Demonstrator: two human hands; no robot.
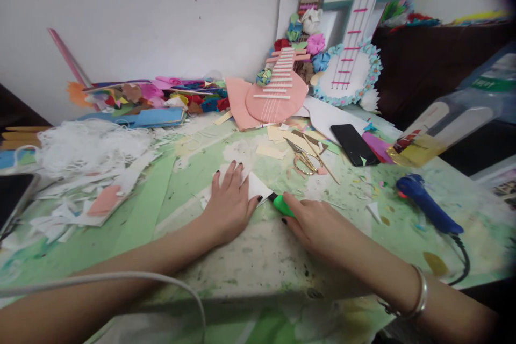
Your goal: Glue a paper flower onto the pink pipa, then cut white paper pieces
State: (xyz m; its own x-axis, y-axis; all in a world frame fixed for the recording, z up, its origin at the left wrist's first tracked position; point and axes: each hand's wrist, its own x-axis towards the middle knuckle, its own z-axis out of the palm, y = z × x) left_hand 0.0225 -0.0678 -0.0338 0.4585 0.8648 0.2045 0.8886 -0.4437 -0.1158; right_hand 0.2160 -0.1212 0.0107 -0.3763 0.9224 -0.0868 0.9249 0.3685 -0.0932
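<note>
My left hand (230, 201) lies flat with its fingers spread, pressing a small piece of white paper (258, 187) onto the green, stained table cover. In my right hand (318, 220) is a green utility knife (284, 205), with the fingers wrapped round its handle. The knife's dark front end meets the right corner of the white paper, close to my left thumb. Part of the paper is hidden under my left hand. Gold-handled scissors (305, 161) lie just beyond the knife, among paper scraps.
A blue glue gun (429, 204) and a black phone (353, 144) lie to the right, near a tilted plastic bottle (447, 118). Paper instruments, one pink (278, 94), lean at the back. White string (92, 145) is heaped at left. A white cable (121, 277) crosses my left forearm.
</note>
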